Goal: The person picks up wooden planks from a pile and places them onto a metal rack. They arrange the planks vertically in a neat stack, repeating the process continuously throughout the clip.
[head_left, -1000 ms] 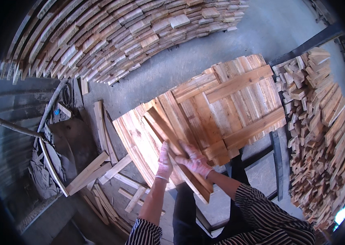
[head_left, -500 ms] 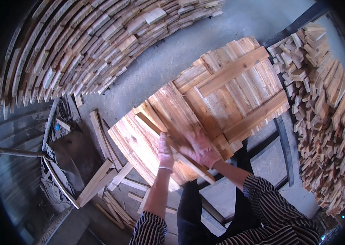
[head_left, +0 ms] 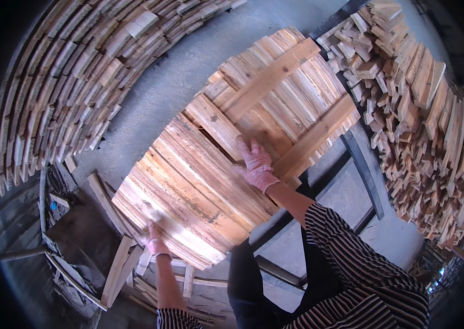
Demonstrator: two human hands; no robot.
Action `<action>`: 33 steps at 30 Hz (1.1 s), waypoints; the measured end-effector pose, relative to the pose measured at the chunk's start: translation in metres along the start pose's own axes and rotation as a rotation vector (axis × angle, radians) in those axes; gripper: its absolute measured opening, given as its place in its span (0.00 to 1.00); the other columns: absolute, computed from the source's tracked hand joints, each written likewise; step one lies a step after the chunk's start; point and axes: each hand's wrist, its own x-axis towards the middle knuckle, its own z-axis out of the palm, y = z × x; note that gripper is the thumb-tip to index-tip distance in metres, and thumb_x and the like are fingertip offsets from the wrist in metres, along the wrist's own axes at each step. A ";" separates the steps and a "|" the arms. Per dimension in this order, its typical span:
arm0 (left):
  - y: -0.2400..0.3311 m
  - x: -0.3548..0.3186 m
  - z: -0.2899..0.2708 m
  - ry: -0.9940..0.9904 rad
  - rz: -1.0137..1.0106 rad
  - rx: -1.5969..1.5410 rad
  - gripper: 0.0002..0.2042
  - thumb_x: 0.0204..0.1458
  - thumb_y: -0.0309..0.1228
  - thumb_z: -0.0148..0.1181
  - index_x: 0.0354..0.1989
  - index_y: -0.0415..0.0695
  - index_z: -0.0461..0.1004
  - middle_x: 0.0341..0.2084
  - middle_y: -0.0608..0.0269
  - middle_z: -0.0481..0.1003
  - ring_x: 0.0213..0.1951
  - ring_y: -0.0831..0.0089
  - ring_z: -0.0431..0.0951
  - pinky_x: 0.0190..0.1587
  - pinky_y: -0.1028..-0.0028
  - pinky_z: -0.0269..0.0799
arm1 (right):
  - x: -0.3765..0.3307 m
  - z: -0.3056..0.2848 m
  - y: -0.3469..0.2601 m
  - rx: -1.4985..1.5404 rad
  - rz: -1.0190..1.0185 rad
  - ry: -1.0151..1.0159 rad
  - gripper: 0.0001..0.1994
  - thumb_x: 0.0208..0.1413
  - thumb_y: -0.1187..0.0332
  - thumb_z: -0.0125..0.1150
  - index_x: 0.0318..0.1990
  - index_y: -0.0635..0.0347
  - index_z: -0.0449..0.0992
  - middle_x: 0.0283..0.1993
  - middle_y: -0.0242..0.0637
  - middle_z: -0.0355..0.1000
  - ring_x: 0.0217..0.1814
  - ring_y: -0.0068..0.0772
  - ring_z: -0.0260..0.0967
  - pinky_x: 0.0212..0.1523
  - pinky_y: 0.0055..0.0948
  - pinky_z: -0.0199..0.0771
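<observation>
My right hand, in a pale pinkish glove, rests with spread fingers on the near end of a short, light plank. This plank lies beside a dark gap between boards. At the left, my left hand, gloved alike, touches the outer edge of the row of boards; its fingers reach forward and are a little blurred. The boards lie side by side as a flat panel. Two crosswise battens, an upper batten and a lower batten, lie over the panel's far right part.
A tall stack of planks fills the upper left. Loose wood pieces are heaped at the right. A dark metal frame stands under the panel. Offcuts lie on the floor at lower left, near a dark sheet.
The narrow strip under my hands no longer lies across the boards. My left hand has moved left to the outer edge, and my right hand is now on the short plank. The view has shifted.
</observation>
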 end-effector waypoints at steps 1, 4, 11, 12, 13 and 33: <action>-0.001 0.011 -0.017 0.027 -0.106 0.035 0.25 0.58 0.40 0.61 0.59 0.39 0.66 0.52 0.57 0.70 0.51 0.67 0.72 0.55 0.65 0.71 | -0.003 -0.003 -0.001 -0.032 0.007 -0.085 0.48 0.48 0.47 0.73 0.75 0.40 0.54 0.69 0.58 0.60 0.69 0.62 0.58 0.66 0.47 0.66; -0.002 0.046 -0.053 0.021 -0.321 0.146 0.33 0.63 0.51 0.56 0.68 0.38 0.62 0.62 0.54 0.69 0.57 0.65 0.71 0.62 0.63 0.68 | 0.010 -0.014 0.003 0.146 0.077 -0.157 0.43 0.54 0.48 0.68 0.75 0.41 0.55 0.72 0.59 0.57 0.71 0.64 0.57 0.67 0.47 0.65; -0.065 0.118 -0.080 -0.343 -0.179 0.318 0.36 0.66 0.53 0.47 0.73 0.38 0.55 0.65 0.47 0.68 0.62 0.57 0.71 0.65 0.64 0.67 | 0.011 0.014 0.017 0.140 -0.156 0.042 0.38 0.59 0.55 0.61 0.74 0.52 0.53 0.61 0.49 0.65 0.58 0.52 0.68 0.57 0.42 0.72; -0.062 0.119 -0.062 -0.246 -0.168 0.416 0.36 0.66 0.53 0.48 0.73 0.38 0.55 0.64 0.45 0.68 0.61 0.55 0.71 0.63 0.63 0.68 | 0.011 0.016 0.017 0.168 -0.179 0.053 0.41 0.58 0.55 0.62 0.75 0.51 0.50 0.59 0.52 0.65 0.56 0.54 0.69 0.53 0.43 0.75; -0.057 0.118 -0.040 -0.165 -0.153 0.529 0.37 0.65 0.54 0.50 0.73 0.38 0.55 0.63 0.44 0.68 0.60 0.54 0.72 0.62 0.62 0.68 | 0.009 0.016 0.025 0.173 -0.162 0.011 0.41 0.57 0.56 0.63 0.75 0.52 0.49 0.59 0.52 0.64 0.57 0.54 0.69 0.54 0.44 0.74; -0.009 -0.164 0.416 -0.362 0.111 0.679 0.26 0.61 0.44 0.62 0.62 0.43 0.67 0.59 0.60 0.73 0.55 0.66 0.72 0.62 0.66 0.61 | 0.158 -0.507 0.297 0.389 1.027 0.484 0.63 0.44 0.50 0.77 0.78 0.50 0.32 0.78 0.61 0.39 0.78 0.63 0.43 0.72 0.56 0.55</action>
